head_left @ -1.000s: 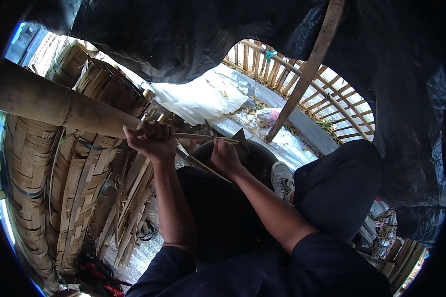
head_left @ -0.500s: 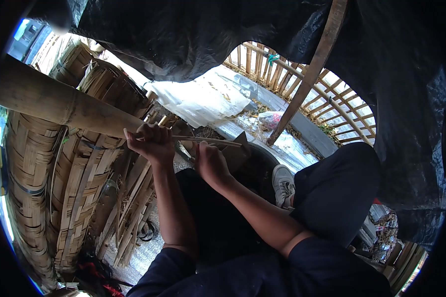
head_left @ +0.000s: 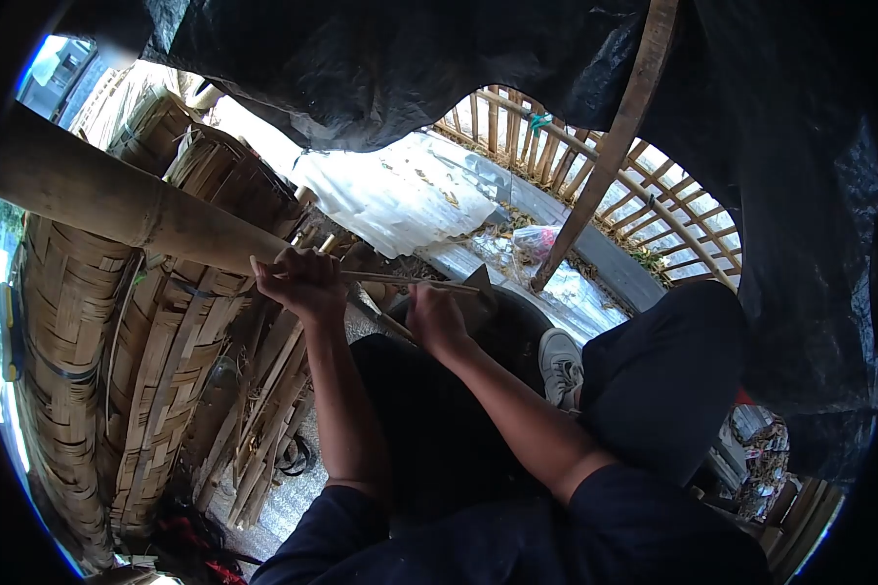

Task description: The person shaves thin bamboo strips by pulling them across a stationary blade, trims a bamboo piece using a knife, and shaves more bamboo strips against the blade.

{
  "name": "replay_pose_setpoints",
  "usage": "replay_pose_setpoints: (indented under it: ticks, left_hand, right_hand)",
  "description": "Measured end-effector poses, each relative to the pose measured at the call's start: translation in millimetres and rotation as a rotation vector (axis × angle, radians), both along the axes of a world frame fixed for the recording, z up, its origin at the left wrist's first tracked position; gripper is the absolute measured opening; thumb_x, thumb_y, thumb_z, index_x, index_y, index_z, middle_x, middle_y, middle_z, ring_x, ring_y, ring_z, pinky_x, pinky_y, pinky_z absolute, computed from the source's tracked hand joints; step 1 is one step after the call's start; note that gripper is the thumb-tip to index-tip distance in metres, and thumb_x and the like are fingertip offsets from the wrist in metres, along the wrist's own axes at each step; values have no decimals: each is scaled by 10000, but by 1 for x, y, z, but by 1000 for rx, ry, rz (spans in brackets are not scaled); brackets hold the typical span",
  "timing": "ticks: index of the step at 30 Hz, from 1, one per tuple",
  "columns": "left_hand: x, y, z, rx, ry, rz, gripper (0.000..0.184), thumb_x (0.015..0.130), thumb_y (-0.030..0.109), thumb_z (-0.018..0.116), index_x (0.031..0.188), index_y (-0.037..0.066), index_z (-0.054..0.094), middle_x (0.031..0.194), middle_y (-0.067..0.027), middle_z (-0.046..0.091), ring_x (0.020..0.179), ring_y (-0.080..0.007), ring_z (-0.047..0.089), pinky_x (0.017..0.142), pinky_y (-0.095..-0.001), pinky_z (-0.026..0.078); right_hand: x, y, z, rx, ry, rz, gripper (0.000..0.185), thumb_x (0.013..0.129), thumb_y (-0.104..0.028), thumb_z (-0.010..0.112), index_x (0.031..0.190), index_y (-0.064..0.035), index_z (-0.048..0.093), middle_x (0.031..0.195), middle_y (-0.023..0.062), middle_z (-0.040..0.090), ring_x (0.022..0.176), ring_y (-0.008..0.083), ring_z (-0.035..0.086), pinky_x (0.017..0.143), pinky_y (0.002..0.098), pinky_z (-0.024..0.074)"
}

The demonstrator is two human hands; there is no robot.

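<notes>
While the left hand (head_left: 302, 285) clenches a thin strip (head_left: 385, 280), the right hand (head_left: 435, 318) curls closed beside it, contents unclear; the strip reaches past it, seemingly mid-work, not yet laid down.

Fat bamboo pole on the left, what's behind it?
Woven bamboo shows above and below the bamboo pole. What sits straight behind the pole is covered. The left hand blocks the view by its end too.
</notes>
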State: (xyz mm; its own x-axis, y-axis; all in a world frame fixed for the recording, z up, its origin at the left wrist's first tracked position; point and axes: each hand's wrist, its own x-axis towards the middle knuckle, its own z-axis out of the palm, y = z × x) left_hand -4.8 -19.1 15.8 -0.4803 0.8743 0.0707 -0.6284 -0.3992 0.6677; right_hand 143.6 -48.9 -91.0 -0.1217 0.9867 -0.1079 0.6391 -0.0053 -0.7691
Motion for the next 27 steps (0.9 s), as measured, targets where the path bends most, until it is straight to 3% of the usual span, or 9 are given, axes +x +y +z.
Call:
replay_pose_setpoints:
  ticks: [3, 7, 10, 14, 17, 20, 23, 26, 27]
  left_hand:
    - [18, 1, 12, -9, -33, -41, 606, 885, 640, 291, 510, 171, 209, 436, 36, 125, 403, -105, 74, 390, -284, 89]
    - [16, 3, 11, -31, -28, -5, 612, 886, 641, 291, 508, 166, 214, 434, 36, 126, 402, -109, 77, 390, -289, 94]
    - [4, 4, 1, 39, 12, -69, 616, 886, 641, 296, 504, 163, 222, 435, 35, 133, 402, -109, 76, 394, -289, 94]
    - [17, 5, 14, 22, -50, -67, 616, 885, 641, 299, 503, 163, 222, 432, 32, 126, 398, -107, 69, 388, -288, 91]
    - [13, 1, 13, -2, -71, -54, 614, 885, 637, 304, 503, 163, 224, 432, 31, 123, 395, -107, 64, 385, -288, 90]
    - [2, 6, 5, 27, -68, -68, 613, 885, 634, 312, 503, 162, 225, 433, 32, 123, 395, -108, 65, 384, -288, 92]
    - [3, 8, 2, 63, -68, -98, 610, 885, 633, 311, 504, 165, 220, 433, 35, 119, 394, -107, 64, 380, -286, 95]
    - [12, 6, 7, 49, -86, -79, 606, 887, 631, 306, 505, 170, 212, 431, 38, 115, 393, -105, 63, 375, -283, 97]
    - [14, 6, 10, 42, -80, -62, 604, 890, 628, 305, 505, 172, 210, 431, 39, 116, 391, -103, 62, 372, -282, 97]
  right_hand:
    - [-12, -3, 70, 166, 156, 66, 291, 934, -183, 447, 737, 14, 530, 648, 258, 600, 652, 429, 622, 577, 469, 522]
    - [23, 1, -30, 79, 15, -24, 310, 942, -186, 433, 726, 11, 539, 654, 271, 598, 659, 433, 621, 567, 477, 519]
    - [12, 7, -17, 78, 78, -24, 320, 943, -189, 430, 720, 14, 539, 653, 283, 591, 665, 431, 620, 569, 480, 516]
    - [-8, 0, 53, 210, 201, 64, 292, 937, -175, 444, 736, 21, 522, 644, 295, 577, 659, 429, 614, 557, 479, 507]
    - [21, 4, -28, 124, 94, 30, 282, 934, -171, 451, 736, 18, 520, 643, 283, 583, 652, 434, 612, 560, 482, 503]
    - [21, 12, -23, 100, 38, 12, 281, 934, -174, 453, 738, 15, 522, 638, 278, 582, 645, 438, 610, 559, 486, 499]
    - [-8, 2, 51, 128, 190, 88, 249, 925, -158, 456, 777, 25, 539, 681, 288, 603, 720, 416, 635, 633, 496, 521]
    - [-6, 2, 60, 113, 218, 95, 258, 924, -163, 452, 765, 25, 530, 673, 287, 601, 719, 421, 633, 633, 490, 522]
    - [-3, 3, 23, 76, 144, 40, 257, 922, -164, 453, 754, 16, 528, 680, 282, 608, 710, 412, 639, 612, 476, 529]
